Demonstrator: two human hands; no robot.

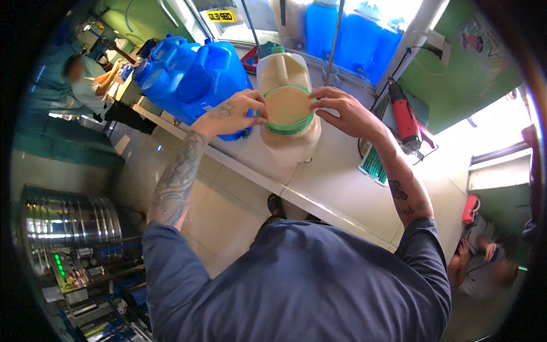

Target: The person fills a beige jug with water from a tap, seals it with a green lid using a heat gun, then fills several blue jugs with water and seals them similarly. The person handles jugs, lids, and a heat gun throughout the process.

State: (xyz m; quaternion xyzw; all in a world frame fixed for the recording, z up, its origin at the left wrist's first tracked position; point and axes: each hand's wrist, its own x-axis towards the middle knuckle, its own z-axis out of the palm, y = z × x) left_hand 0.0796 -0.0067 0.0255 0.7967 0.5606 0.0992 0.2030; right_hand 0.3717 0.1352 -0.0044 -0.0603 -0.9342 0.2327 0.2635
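Note:
A pale translucent plastic water jug point(290, 147) stands on a white tiled counter in front of me. It has a small green cap point(278, 50) at its far end, behind a moulded handle. Nearer me is a wide round tan lid point(289, 104) with a green threaded ring point(292, 127) below its edge. My left hand point(239, 112) has its fingertips and thumb at the lid's left rim. At the opposite rim are the curved fingers of my right hand point(342, 109). How firmly either hand presses is hard to see.
Blue plastic jugs point(213, 68) stand close on the left, a red basket point(250, 60) behind them. To the right are a red heat gun point(404, 113) and a green ribbed rack point(376, 164). The counter edge point(282, 188) runs before me. Other people sit far left and right.

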